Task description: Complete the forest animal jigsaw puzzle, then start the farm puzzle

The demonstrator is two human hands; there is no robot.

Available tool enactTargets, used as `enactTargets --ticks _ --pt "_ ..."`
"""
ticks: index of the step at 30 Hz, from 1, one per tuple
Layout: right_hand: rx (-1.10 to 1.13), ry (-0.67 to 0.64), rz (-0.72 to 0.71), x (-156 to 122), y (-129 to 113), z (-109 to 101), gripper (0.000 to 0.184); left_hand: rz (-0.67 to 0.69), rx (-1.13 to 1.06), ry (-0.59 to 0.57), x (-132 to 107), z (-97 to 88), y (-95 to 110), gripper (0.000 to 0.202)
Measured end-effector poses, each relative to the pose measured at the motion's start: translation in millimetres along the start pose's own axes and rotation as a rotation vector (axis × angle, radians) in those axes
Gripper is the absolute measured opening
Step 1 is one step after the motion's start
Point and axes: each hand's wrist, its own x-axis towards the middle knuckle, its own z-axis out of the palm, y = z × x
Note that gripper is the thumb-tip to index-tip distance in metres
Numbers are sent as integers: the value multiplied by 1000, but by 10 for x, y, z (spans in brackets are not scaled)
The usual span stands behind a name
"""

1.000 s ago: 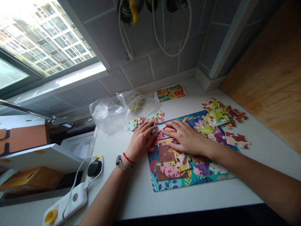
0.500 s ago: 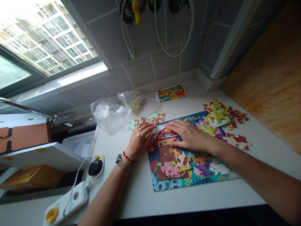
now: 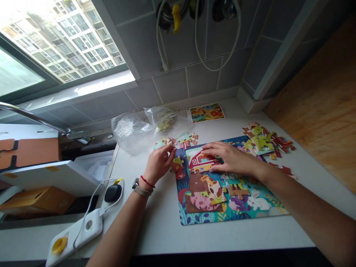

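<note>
A colourful jigsaw board (image 3: 236, 213) lies on the white counter (image 3: 167, 230), partly filled with a red barn (image 3: 198, 160), a cow and a pig. My right hand (image 3: 232, 159) rests flat and open on the board just right of the barn, fingertips on the barn pieces. My left hand (image 3: 159, 161), with a watch and a red string at the wrist, is curled in a pinch at the board's upper left edge, on a small yellow-green puzzle piece (image 3: 178, 162). Behind it is a small heap of loose pieces (image 3: 182, 140).
A bigger pile of loose pieces (image 3: 263, 139) sits right of the board. Two clear plastic bags (image 3: 130, 131) and a picture card (image 3: 206, 112) lie by the tiled wall. Left: a black case (image 3: 112, 193), a white charger with cable (image 3: 83, 233), boxes (image 3: 44, 178), a tap (image 3: 41, 124).
My left hand has lifted from flat beside the barn and curled into a pinch at the board's left edge. My right hand has slid slightly right. The view has shifted a little.
</note>
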Motion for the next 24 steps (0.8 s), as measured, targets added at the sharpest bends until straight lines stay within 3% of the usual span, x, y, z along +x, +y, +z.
enactTargets --ticks 7,12,16,18,24 --pt "8 -13 22 0 -36 -10 48 35 84 -190 1 -1 -22 25" --pt "-24 -6 9 -8 -38 -3 45 62 -13 -351 36 -160 -74 21" --pt "-30 -2 -5 -6 -29 -3 46 35 -66 -428 33 -233 -74 57" --pt "-28 -3 -1 0 -31 -5 46 13 -64 -447 35 -231 -69 61" --pt "-17 3 21 18 -57 -7 46 -51 -67 -503 60 -200 -68 36"
